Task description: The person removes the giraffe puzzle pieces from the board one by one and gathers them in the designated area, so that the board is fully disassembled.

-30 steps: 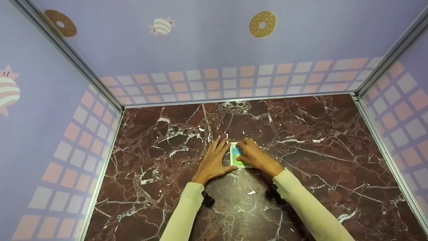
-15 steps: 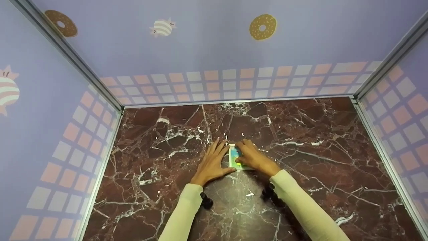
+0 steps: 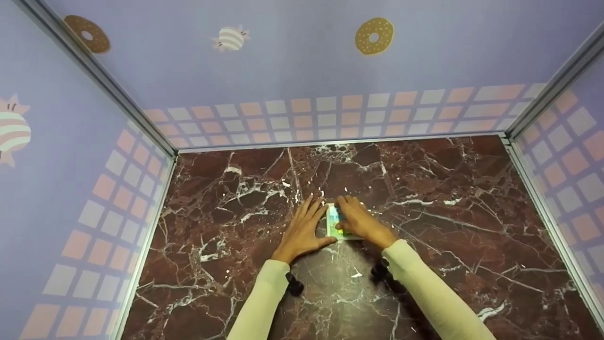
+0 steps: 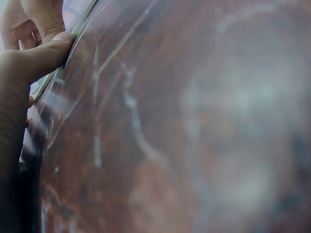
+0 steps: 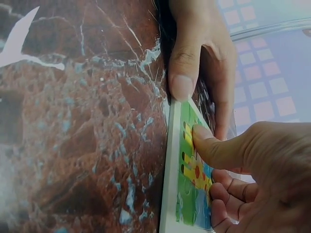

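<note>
A small jigsaw puzzle (image 3: 332, 232) with a pale frame lies between both hands on the marbled tabletop. Its picture (image 5: 187, 194) has a yellow figure with red spots on green and blue; seams between pieces show faintly. My left hand (image 3: 302, 231) rests spread at the puzzle's left side, its thumb (image 5: 182, 87) touching the frame's near-left corner. Over the right part of the puzzle lies my right hand (image 3: 361, 222), covering much of it. Its thumb (image 5: 203, 135) touches the picture, the bent fingers (image 5: 221, 196) lie apart from the thumb, and no piece is seen between them.
The dark red marbled tabletop (image 3: 236, 283) has white veins. Lilac panels with pink and white squares stand at the back (image 3: 302, 61), left (image 3: 61, 156) and right (image 3: 585, 118). A dark wrist device (image 3: 295, 285) is on the left wrist, and another (image 3: 379, 273) on the right.
</note>
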### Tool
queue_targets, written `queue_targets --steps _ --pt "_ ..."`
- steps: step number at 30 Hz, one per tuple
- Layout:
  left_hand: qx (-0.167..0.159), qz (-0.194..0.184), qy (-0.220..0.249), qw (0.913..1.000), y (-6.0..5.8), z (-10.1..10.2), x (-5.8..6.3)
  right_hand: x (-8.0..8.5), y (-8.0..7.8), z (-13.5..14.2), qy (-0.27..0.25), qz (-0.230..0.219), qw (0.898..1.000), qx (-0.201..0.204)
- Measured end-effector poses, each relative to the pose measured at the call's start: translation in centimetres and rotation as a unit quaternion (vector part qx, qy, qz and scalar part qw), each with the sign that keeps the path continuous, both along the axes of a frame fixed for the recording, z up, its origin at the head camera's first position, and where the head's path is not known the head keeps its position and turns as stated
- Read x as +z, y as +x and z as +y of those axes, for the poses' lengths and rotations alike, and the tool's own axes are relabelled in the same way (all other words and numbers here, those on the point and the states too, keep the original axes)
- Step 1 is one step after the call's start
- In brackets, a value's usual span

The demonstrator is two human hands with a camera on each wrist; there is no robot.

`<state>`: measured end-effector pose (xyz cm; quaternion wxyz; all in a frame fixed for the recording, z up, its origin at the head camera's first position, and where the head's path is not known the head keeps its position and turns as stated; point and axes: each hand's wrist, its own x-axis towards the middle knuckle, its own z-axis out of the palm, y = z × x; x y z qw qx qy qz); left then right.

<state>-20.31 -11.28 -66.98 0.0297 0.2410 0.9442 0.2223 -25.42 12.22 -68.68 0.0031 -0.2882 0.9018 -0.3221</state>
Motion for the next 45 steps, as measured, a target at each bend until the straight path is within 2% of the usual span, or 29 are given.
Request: queue_targets --steps 6,9,16,17,23,30,36,40,45 --pt "-0.003 0.0 -0.002 1.0 -0.2 0.5 0.3 0.0 0.0 0.8 -0.048 0.012 0.999 -0.003" --pt "-0.005 -0.002 0.0 1.0 -0.2 0.5 0.2 0.3 0.3 0.9 -0.05 0.015 0.999 -0.008" --pt "-0.003 -0.003 -0.003 1.0 0.0 0.4 0.1 5.0 2.5 -0.3 -0.062 -0.004 0.996 -0.057" --pt "-0.003 -0.002 -0.002 1.0 0.0 0.4 0.1 5.2 2.6 -0.4 -0.057 -0.007 0.996 -0.063" --pt "-0.005 -0.004 -0.007 1.0 0.1 0.5 0.0 4.9 2.9 -0.4 -0.023 0.007 0.997 -0.067" --pt "-0.004 0.0 -0.01 0.9999 0.1 0.3 -0.2 4.7 3.3 -0.7 -0.006 0.068 0.996 -0.053" --pt "-0.002 0.002 -0.001 1.0 0.2 0.1 0.0 4.3 3.5 -0.9 -0.027 0.106 0.994 -0.032" --pt "0.001 -0.003 0.002 1.0 0.2 -0.1 0.0 3.5 3.4 -0.9 -0.046 0.142 0.989 -0.018" --pt "-0.001 -0.003 0.004 1.0 0.1 -0.1 -0.1 3.4 3.6 -1.1 -0.054 0.172 0.984 -0.01"
